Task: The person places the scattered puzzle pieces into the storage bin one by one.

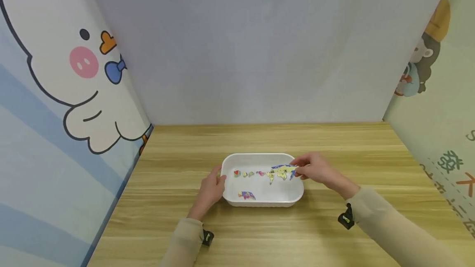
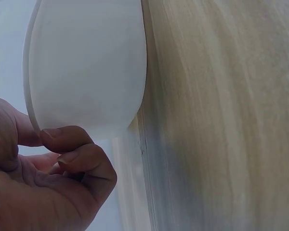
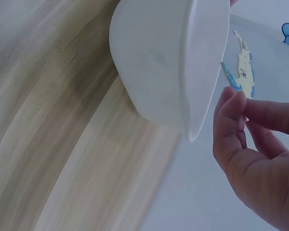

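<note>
A white oblong plastic basin (image 1: 263,204) stands on the wooden table. My left hand (image 1: 210,188) grips its left end, and the left wrist view shows thumb and fingers pinching the rim (image 2: 31,103). Over the basin's right part, my right hand (image 1: 315,170) pinches a thin, ragged-edged cutout (image 3: 245,70), cream and blue with small markings. Several small coloured scraps (image 1: 260,173) form a row inside the basin, partly behind or below the held cutout. Nearer its front left lies a blue and pink scrap (image 1: 246,195). Whether the basin holds water, I cannot tell.
The wood-grain table (image 1: 178,147) extends around the basin. A plain pale panel (image 1: 241,52) rises behind it. Cartoon-printed walls flank both sides, with a white bird (image 1: 48,44) on the left. Each wrist wears a small black device (image 1: 346,216) on a strap.
</note>
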A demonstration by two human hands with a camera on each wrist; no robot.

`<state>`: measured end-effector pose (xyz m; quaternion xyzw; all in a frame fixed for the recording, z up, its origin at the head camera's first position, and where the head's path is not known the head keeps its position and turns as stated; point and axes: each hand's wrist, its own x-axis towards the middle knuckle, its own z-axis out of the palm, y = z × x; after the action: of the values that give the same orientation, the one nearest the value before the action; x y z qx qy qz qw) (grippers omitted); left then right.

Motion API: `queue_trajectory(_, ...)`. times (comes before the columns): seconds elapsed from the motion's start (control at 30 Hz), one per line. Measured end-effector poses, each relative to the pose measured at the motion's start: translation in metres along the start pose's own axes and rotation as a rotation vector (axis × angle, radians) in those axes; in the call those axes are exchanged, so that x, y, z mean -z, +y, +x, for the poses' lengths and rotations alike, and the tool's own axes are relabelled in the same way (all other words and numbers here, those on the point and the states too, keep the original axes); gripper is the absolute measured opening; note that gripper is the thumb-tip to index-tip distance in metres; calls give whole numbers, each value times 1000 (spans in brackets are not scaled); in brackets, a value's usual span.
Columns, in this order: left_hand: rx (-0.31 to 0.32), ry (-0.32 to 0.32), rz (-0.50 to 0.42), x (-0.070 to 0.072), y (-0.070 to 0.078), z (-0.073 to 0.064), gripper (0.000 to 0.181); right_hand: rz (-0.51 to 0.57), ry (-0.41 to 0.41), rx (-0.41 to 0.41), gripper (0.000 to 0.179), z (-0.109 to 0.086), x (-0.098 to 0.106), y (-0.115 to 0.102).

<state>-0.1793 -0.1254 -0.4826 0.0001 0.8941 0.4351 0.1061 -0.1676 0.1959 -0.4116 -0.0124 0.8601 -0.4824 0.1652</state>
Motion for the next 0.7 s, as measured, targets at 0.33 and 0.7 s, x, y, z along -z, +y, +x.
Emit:
queue_trajectory(0.33,-7,-4,-4,1,0,0,46,-220,-13,132,5,4,-19,-10)
queue_trajectory(0.7,-78,35,-17,-1,-3,-1,44,-557,-40,275,11,11,-39,-17)
